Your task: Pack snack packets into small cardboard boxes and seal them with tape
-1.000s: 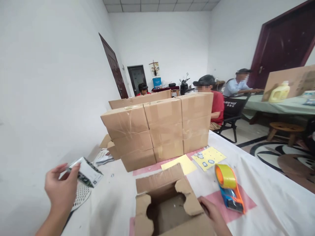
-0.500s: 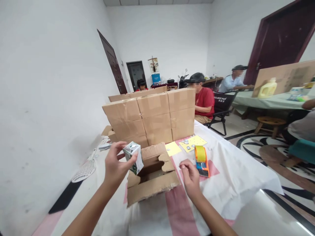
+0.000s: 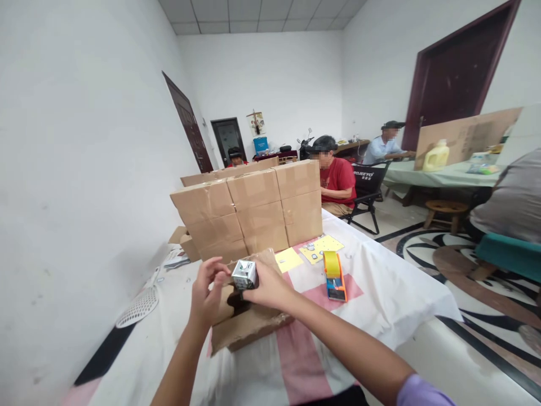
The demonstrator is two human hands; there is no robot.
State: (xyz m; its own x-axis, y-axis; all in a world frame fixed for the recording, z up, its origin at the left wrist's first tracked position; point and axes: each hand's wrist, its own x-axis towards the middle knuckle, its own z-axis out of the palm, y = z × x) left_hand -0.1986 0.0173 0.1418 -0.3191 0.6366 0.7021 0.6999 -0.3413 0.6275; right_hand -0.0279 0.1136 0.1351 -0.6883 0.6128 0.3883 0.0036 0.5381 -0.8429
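Observation:
A small white and green product box [image 3: 244, 274] is held over an open cardboard carton [image 3: 245, 324] on the table. My right hand [image 3: 269, 286] grips the small box from the right. My left hand [image 3: 208, 293] is at its left side, fingers curled with the tips touching or nearly touching it. The carton's top flaps stand open beneath both hands.
A stack of sealed cardboard boxes [image 3: 249, 211] stands behind the carton. An orange and blue tape dispenser [image 3: 333, 276] and yellow sheets [image 3: 308, 254] lie to the right on the white and pink tablecloth [image 3: 380, 293]. A white perforated paddle [image 3: 137, 306] lies left. People sit behind.
The small box moved from left of the carton to above it. My right hand came across from beside the tape dispenser and took hold of the box. The view pulled back.

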